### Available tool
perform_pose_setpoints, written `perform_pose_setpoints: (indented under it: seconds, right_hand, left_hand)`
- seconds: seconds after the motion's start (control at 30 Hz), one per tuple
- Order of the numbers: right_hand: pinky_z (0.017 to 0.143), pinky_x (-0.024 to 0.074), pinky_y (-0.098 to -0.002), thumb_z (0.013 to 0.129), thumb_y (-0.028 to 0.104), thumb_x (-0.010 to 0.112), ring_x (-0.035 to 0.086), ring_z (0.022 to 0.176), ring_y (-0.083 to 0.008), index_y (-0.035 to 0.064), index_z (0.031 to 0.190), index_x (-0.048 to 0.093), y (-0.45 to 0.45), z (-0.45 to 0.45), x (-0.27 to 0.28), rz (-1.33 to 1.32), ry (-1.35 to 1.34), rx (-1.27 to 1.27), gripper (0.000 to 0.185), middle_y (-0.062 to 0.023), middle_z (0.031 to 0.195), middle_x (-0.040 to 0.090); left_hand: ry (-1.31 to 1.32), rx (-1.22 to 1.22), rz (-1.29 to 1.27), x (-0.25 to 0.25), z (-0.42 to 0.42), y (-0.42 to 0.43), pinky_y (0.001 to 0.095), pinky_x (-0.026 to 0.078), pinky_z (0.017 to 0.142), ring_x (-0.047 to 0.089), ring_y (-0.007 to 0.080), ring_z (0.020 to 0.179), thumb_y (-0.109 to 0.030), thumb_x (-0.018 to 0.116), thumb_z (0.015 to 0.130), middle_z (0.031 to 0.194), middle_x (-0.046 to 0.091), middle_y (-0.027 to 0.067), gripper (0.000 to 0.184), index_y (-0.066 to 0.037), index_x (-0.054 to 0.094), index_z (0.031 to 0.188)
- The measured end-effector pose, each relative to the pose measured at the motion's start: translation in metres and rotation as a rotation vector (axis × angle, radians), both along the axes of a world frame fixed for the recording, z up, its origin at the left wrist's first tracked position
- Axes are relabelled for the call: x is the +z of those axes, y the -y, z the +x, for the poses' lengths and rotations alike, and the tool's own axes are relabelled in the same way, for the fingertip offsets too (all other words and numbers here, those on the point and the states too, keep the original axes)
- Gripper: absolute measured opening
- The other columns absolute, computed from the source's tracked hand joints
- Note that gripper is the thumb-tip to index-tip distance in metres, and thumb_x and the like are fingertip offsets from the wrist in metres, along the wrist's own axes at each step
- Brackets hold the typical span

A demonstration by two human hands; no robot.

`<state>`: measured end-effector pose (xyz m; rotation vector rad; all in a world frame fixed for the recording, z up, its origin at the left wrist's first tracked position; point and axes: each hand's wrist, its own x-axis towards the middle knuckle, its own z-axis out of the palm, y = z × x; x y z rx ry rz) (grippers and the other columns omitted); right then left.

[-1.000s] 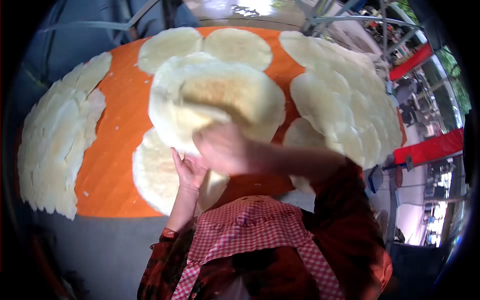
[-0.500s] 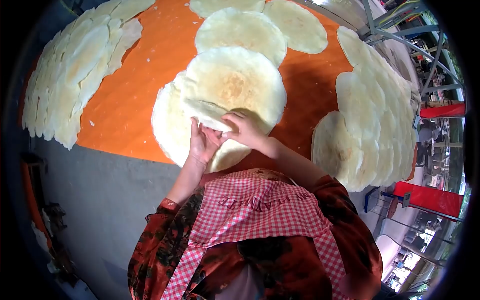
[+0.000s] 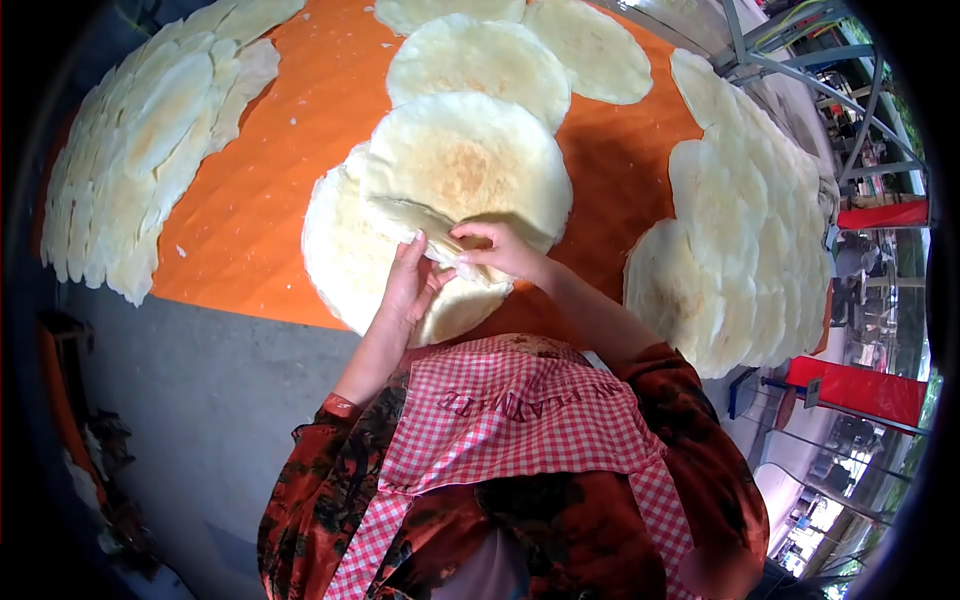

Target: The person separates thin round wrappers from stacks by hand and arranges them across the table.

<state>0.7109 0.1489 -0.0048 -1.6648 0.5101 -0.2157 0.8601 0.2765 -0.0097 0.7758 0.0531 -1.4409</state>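
Right hand [image 3: 505, 252]: closed in a pinch on the near, right-hand end of a pale, thin, folded flatbread [image 3: 425, 222], with thumb and forefinger close together.
Left hand [image 3: 403, 290]: lightly closed on the same fold, thumb upright along the near side, fingers curled below and almost meeting the right fingertips.
Fold: directly between both hands, long axis slanting from far left to near right; far-left end free beyond the left thumb, near-right end closer to the right hand. Whether separate or part of the bread below, impossible to tell.
Bread below: under the fold, a large, round, cream flatbread with a browned centre [image 3: 475, 155], overlapping a second pale round flatbread [image 3: 335, 240] by the near edge of the orange sheet [image 3: 240, 220].
Far edge: more pale round flatbreads [image 3: 480, 65], overlapping.
Left edge: broad layer of overlapping cream flatbreads [image 3: 150, 120].
Right edge: another overlapping spread of pale flatbreads [image 3: 750, 230].
Apron: red-and-white checked cloth bib [image 3: 500, 430], with dark lettering seemingly including "PLAY"; remainder unclear in the creases.
Beyond right edge: red panel [image 3: 860, 392] with a small tag, unreadable.
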Motion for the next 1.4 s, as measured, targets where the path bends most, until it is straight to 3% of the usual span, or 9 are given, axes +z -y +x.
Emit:
perform_pose_setpoints:
  seconds: [0.23,0.47,0.53,0.57,0.77,0.87,0.97,1.2,1.4]
  right_hand:
    - [0.080,0.0487,-0.0250,0.090,0.008,0.058,0.061,0.089,-0.0123,-0.0024,0.115,0.060,0.008,-0.006,-0.019,0.021,-0.078,-0.052,0.027,-0.0075,0.100,0.067]
    - [0.062,0.0481,-0.0290,0.091,0.007,0.055,0.058,0.068,-0.0146,-0.0009,0.101,0.061,-0.014,0.004,-0.015,-0.042,-0.203,-0.280,0.014,-0.0066,0.079,0.064]
    - [0.052,0.0424,-0.0319,0.092,0.012,0.057,0.049,0.054,-0.0159,0.0004,0.081,0.056,-0.018,0.005,-0.008,-0.202,-0.339,-0.223,0.016,-0.0055,0.063,0.054]
    - [0.052,0.0406,-0.0343,0.092,0.016,0.058,0.048,0.053,-0.0166,0.0012,0.078,0.054,-0.020,0.007,-0.030,-0.552,-0.071,-0.352,0.020,-0.0083,0.062,0.052]
    - [0.062,0.0458,-0.0327,0.085,0.021,0.067,0.057,0.067,-0.0173,0.0011,0.088,0.058,-0.003,0.010,-0.005,-0.257,-0.204,-0.129,0.022,-0.0095,0.072,0.058]
    - [0.075,0.0498,-0.0309,0.077,0.027,0.075,0.061,0.084,-0.0184,0.0013,0.108,0.060,0.005,0.002,-0.001,-0.272,-0.148,0.000,0.043,-0.0103,0.098,0.062]
    - [0.080,0.0491,-0.0354,0.074,0.034,0.075,0.061,0.092,-0.0251,0.0034,0.106,0.061,0.000,-0.003,-0.004,-0.325,-0.058,-0.042,0.047,-0.0131,0.100,0.062]
    - [0.081,0.0496,-0.0406,0.082,0.015,0.056,0.060,0.093,-0.0296,0.0007,0.102,0.060,-0.005,0.004,0.021,-0.373,-0.351,-0.017,0.025,-0.0148,0.105,0.060]
    - [0.090,0.0481,-0.0410,0.083,0.008,0.055,0.056,0.105,-0.0330,-0.0070,0.107,0.057,-0.030,0.005,0.013,-0.745,-0.235,-0.003,0.028,-0.0209,0.110,0.058]
  left_hand:
    - [0.056,-0.013,0.060,0.000,-0.001,0.002,0.0401,0.058,0.073,0.061,0.0223,0.098,-0.029,0.058,0.093,0.112,0.058,0.0101,0.034,-0.012,0.045,0.119]
    - [0.442,-0.077,0.203,0.012,-0.018,0.005,0.0210,0.047,0.055,0.059,0.0119,0.076,0.004,0.064,0.081,0.098,0.060,0.0082,0.044,-0.005,0.044,0.119]
    - [0.524,-0.060,0.155,0.004,-0.023,0.008,0.0234,0.048,0.056,0.060,0.0135,0.078,0.004,0.063,0.081,0.100,0.061,0.0081,0.046,-0.006,0.044,0.122]
    - [0.571,-0.034,0.135,0.000,-0.023,0.009,0.0247,0.049,0.057,0.061,0.0143,0.080,0.004,0.062,0.082,0.101,0.062,0.0080,0.047,-0.006,0.044,0.124]
    - [0.410,-0.005,0.148,-0.008,-0.020,0.000,0.0206,0.047,0.056,0.058,0.0092,0.079,-0.003,0.063,0.087,0.101,0.061,0.0022,0.038,-0.012,0.045,0.119]
    - [0.384,0.025,0.155,-0.010,-0.022,0.001,0.0204,0.048,0.058,0.059,0.0094,0.080,-0.005,0.064,0.088,0.101,0.061,0.0023,0.037,-0.012,0.046,0.119]
    - [0.381,0.053,0.148,-0.008,-0.024,0.003,0.0201,0.048,0.060,0.059,0.0095,0.082,-0.005,0.064,0.088,0.102,0.061,0.0026,0.037,-0.012,0.046,0.119]
    - [0.442,0.042,0.159,0.002,-0.027,0.007,0.0239,0.051,0.064,0.061,0.0131,0.087,-0.002,0.066,0.085,0.105,0.061,0.0051,0.042,-0.010,0.044,0.120]
    - [0.455,0.027,0.136,-0.001,-0.024,0.008,0.0283,0.053,0.072,0.061,0.0168,0.091,0.002,0.066,0.083,0.107,0.060,0.0075,0.043,-0.006,0.045,0.120]
